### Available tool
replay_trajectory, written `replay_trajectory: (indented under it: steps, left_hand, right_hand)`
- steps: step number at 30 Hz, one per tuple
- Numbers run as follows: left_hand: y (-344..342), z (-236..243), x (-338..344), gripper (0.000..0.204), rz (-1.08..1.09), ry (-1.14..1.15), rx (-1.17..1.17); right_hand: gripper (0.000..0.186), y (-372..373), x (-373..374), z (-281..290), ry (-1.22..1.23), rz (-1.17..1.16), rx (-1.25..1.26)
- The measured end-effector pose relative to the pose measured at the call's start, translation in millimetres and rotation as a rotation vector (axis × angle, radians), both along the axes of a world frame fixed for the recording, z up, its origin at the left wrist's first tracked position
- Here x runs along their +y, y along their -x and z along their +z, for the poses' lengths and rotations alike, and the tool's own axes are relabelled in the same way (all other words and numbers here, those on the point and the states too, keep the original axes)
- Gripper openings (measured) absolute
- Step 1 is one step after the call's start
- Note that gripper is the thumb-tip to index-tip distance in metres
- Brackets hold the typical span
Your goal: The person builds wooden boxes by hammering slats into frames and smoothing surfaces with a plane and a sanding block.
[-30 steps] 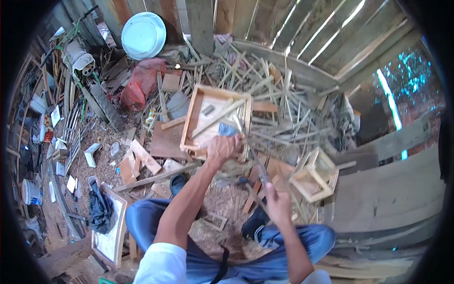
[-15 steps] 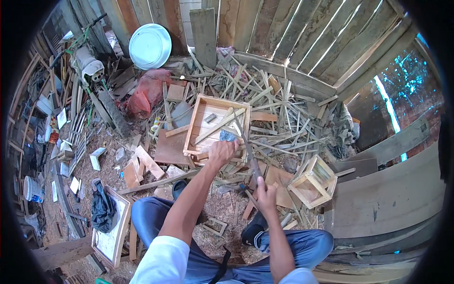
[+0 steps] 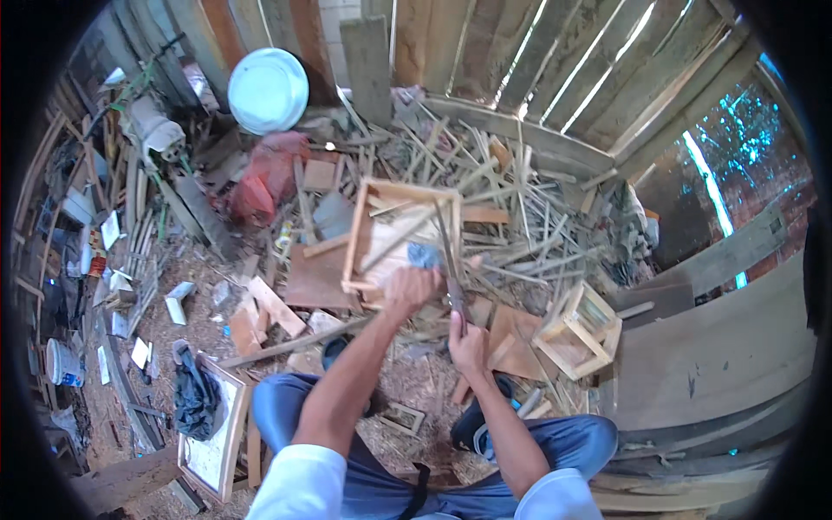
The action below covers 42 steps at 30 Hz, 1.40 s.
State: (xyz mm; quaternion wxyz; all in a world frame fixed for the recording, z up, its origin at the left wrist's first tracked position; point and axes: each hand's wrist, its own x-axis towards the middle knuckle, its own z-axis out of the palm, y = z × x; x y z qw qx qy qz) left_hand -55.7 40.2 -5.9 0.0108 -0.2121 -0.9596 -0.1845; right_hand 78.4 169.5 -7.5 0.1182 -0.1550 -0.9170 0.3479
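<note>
A shallow open wooden box [image 3: 354, 251] with pale inner boards lies in front of me, several thin wood strips resting in it. At the box's near side, my left hand [image 3: 411, 289] is closed on a crumpled-looking blue-grey piece [image 3: 424, 255]; whether it is cloth or abrasive sheet is unclear. To its right, my right hand [image 3: 469, 347] wraps round the handle of a long narrow-bladed tool [image 3: 450, 251]. Its dark blade points away from me, over the right part of the box and close to the blue-grey piece. Blur hides the blade's edge.
Scrap sticks [image 3: 520, 234] are heaped behind and right of the box. A small wooden frame box [image 3: 578, 334] lies at right. At left are a white-topped framed panel [image 3: 208, 446] and a dark cloth [image 3: 196, 397]. A plank fence [image 3: 485, 52] bounds the back.
My right hand has moved left and a little nearer me, and the tool's blade stands more upright in view. My left hand stays at the box's near side. The whole view has shifted slightly.
</note>
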Motion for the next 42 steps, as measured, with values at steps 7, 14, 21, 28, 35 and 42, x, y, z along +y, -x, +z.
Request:
replay_trajectory:
  steps: [7, 14, 21, 28, 35, 42]
  left_hand:
    - [8, 6, -5, 0.048, 0.056, -0.071, -0.046]
    - [-4, 35, -11, 0.049, -0.179, -0.161, -0.053]
    - [-59, 57, 27, 0.042, -0.249, -0.416, -0.349]
    - [-108, -32, 64, 0.039, -0.385, -0.521, -0.472]
    - [-120, -137, 75, 0.042, -0.018, -0.433, -0.612]
    - [-156, -200, 58, 0.044, 0.225, -0.567, -0.582]
  right_hand:
    - [0.066, -11, 28, 26, 0.442, -0.078, -0.023]
    - [0.055, -35, 84, 78, 0.201, 0.045, 0.012]
    - [0.048, -70, 130, 3, 0.038, 0.017, -0.167]
    - [0.036, -122, 181, -67, -0.38, 0.105, -0.46]
    - [0.033, -141, 195, -114, -0.48, -0.013, -0.723]
    - [0.026, -123, 154, -140, -0.484, -0.236, -0.629]
